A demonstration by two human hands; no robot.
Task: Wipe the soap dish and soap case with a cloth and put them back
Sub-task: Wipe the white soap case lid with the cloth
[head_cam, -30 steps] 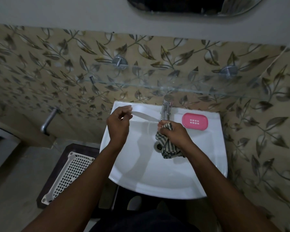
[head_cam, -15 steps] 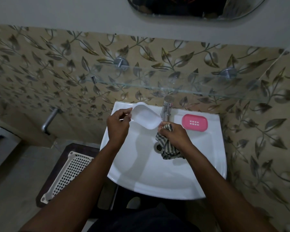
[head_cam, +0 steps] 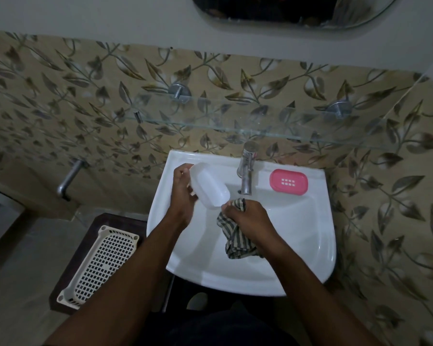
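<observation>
Over the left part of the white sink (head_cam: 298,245), my left hand (head_cam: 183,193) grips a white soap case (head_cam: 209,187) at its left end, tilted with its far end pointing down to the right. My right hand (head_cam: 248,218) holds a striped grey cloth (head_cam: 235,240) bunched in its fingers, just right of the case's lower end. The rest of the cloth hangs into the basin. A pink soap dish (head_cam: 288,182) with a grid of small holes lies on the sink's back ledge, right of the tap (head_cam: 246,171).
A glass shelf (head_cam: 260,126) juts from the leaf-patterned wall above the sink. A mirror hangs higher up. On the floor at left a white perforated basket (head_cam: 100,263) rests on a dark mat. A metal pipe (head_cam: 69,179) sticks out of the left wall.
My left hand has turned the white soap case from edge-on to showing its broad side and brought it down toward the cloth. My right hand with the cloth has barely moved.
</observation>
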